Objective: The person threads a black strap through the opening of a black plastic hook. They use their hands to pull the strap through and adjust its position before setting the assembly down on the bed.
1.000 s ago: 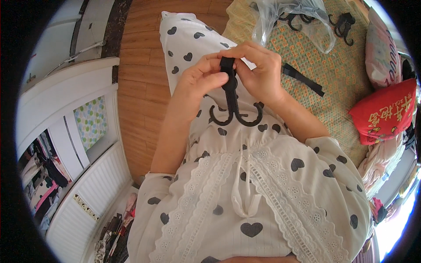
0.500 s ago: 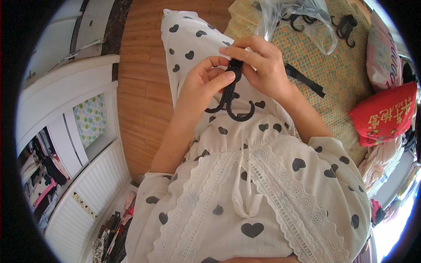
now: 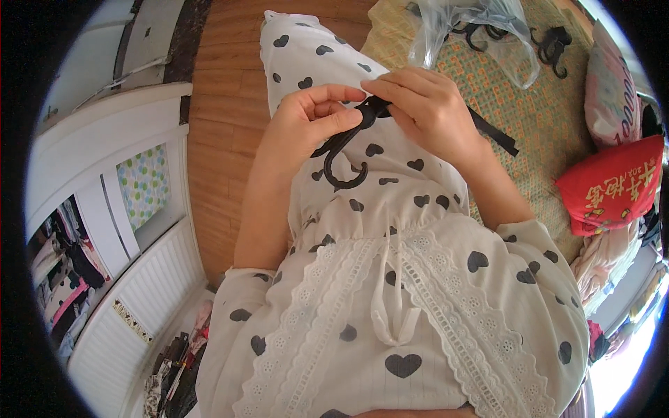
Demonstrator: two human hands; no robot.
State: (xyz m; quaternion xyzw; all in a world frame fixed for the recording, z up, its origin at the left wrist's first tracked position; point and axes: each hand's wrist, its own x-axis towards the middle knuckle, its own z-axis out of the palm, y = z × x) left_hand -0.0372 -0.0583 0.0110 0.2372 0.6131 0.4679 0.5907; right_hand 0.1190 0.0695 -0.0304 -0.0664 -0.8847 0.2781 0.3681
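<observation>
Over my lap, my left hand (image 3: pixel 306 125) pinches a black plastic double hook (image 3: pixel 330 168) between thumb and fingers. The curved arms of the hook hang toward me, and one is partly covered by the left hand. My right hand (image 3: pixel 435 111) is closed at the hook's upper end, with its fingertips close to those of the left. From behind the right wrist sticks out the flat end of a black strap (image 3: pixel 496 134). How the strap meets the hook is hidden by the right hand.
To the right, a patterned mat (image 3: pixel 529 146) bears a clear plastic bag (image 3: pixel 428 42) with black hooks inside. Another black hook (image 3: pixel 554 50) lies beside the bag. A pale cushion (image 3: pixel 608 90) and a red cushion (image 3: pixel 613 184) sit at the far right. Wooden flooring (image 3: pixel 226 125) lies left.
The hook has tilted, its curved arms swinging to the left. My right hand has shifted slightly right and down, its fingers lying flatter over the upper end.
</observation>
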